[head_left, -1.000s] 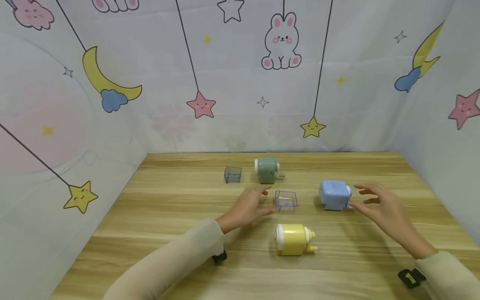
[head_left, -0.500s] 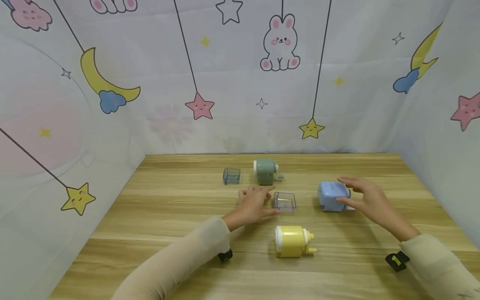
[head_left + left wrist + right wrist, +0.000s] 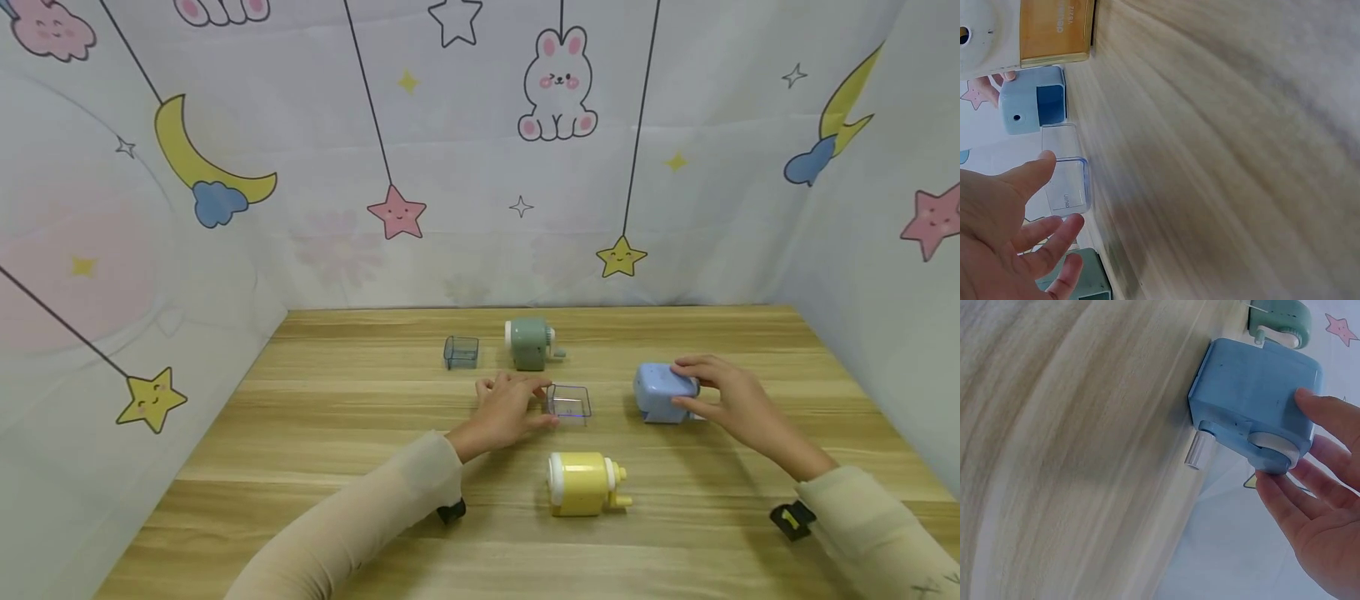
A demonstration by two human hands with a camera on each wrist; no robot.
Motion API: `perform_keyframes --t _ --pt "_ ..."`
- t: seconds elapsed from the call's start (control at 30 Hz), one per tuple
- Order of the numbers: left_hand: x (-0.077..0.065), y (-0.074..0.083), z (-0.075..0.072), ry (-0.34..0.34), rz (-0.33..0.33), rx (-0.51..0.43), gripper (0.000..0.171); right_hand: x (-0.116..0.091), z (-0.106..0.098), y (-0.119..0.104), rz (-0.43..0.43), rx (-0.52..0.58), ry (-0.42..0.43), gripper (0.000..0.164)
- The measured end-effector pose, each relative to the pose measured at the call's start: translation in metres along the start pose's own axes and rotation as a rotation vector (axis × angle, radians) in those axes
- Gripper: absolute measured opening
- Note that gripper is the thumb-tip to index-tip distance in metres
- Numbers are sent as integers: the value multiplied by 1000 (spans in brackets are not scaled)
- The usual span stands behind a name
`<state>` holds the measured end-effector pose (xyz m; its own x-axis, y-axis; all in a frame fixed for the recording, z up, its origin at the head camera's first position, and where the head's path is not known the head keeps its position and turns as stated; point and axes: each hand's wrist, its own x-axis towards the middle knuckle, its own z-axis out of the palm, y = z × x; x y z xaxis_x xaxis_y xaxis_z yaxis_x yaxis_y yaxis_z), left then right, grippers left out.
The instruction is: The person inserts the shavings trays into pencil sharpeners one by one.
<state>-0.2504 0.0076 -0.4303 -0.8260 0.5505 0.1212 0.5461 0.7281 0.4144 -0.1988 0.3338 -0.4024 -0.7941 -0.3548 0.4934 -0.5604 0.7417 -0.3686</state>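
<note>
A blue crank pencil sharpener [image 3: 664, 392] stands on the table at the right. My right hand [image 3: 731, 404] holds it at its crank end, thumb on one side and fingers on the other, as the right wrist view shows. Its drawer slot gapes in the left wrist view [image 3: 1052, 104]. A clear shavings drawer [image 3: 570, 402] with bluish edges lies left of it. Around the drawer's left end my left hand [image 3: 501, 417] spreads its thumb and fingers, with the tips close to its edges; whether they touch cannot be told.
A yellow crank sharpener [image 3: 579, 484] stands nearer the front. Behind the clear drawer are a green crank sharpener [image 3: 528, 344] and a smoky clear drawer [image 3: 461, 353]. A printed cloth wall [image 3: 465, 258] rises at the table's back edge.
My right hand has moved left onto the blue sharpener and taken hold of its crank end. My left hand has shifted slightly right, closer around the clear drawer.
</note>
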Motion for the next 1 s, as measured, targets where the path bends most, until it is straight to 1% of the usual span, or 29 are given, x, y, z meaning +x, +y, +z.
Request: perform_keyframes --t 0.33,0.57,0.77,1.0 --pt "1 3 -2 11 3 -21 58 3 -1 -1 -27 -8 -7 44" --pt "2 6 -2 -1 -5 -16 57 4 0 0 -32 -1 -11 44" --pt "5 10 -1 -4 5 -20 57 3 -1 1 -27 3 -8 44" --pt "10 11 3 -16 9 -7 56 2 -1 1 -10 18 -18 44"
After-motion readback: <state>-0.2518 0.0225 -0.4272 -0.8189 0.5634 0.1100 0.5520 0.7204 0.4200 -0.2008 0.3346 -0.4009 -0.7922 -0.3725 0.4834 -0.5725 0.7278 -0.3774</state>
